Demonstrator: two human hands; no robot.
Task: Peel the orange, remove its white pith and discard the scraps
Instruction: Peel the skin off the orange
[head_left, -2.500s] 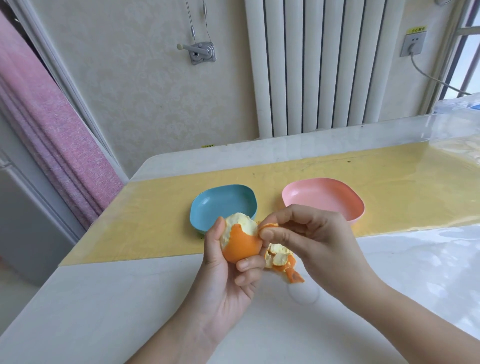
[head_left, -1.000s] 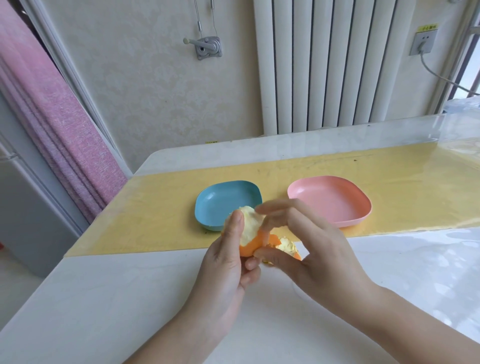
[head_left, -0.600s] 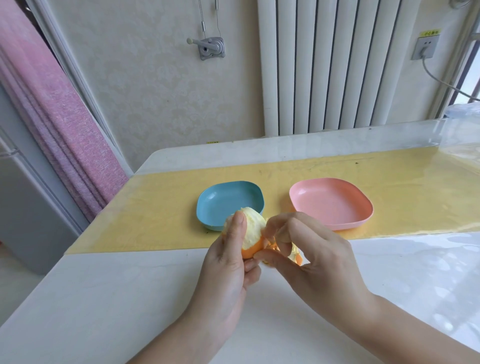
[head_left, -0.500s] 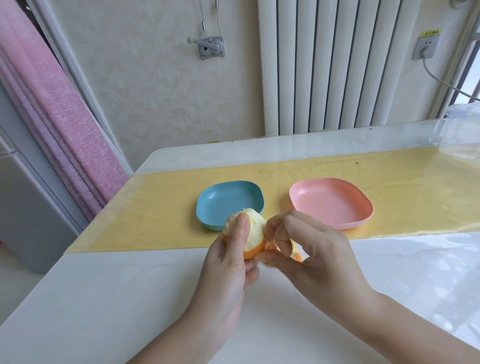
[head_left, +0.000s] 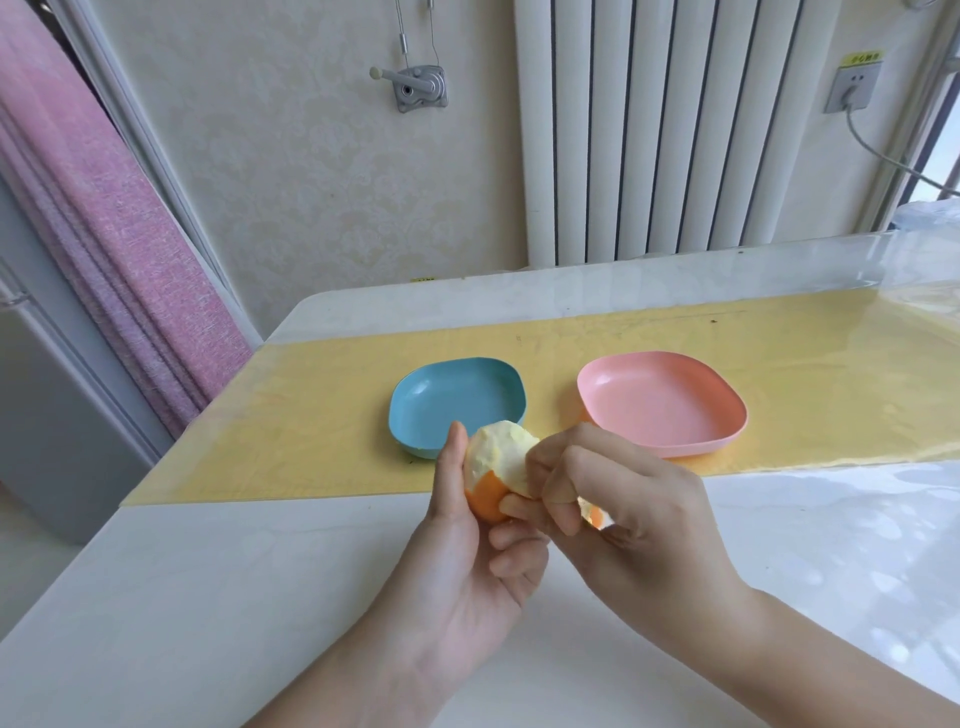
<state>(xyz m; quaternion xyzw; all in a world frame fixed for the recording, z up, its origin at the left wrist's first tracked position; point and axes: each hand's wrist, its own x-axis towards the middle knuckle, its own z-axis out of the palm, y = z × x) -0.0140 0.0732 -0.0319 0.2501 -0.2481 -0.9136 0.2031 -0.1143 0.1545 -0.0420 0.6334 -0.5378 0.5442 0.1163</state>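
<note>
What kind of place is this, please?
Probably a room in a home: a radiator and a wall socket behind the table, and a pink curtain at its left.

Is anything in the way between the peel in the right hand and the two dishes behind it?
Nothing visible. The right hand pinches the peel beside the orange, which the left hand holds. The blue dish lies just behind the orange and the pink dish further right, both on the yellow mat.

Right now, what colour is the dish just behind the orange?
Light blue. The dish shows best in the head view.
</note>
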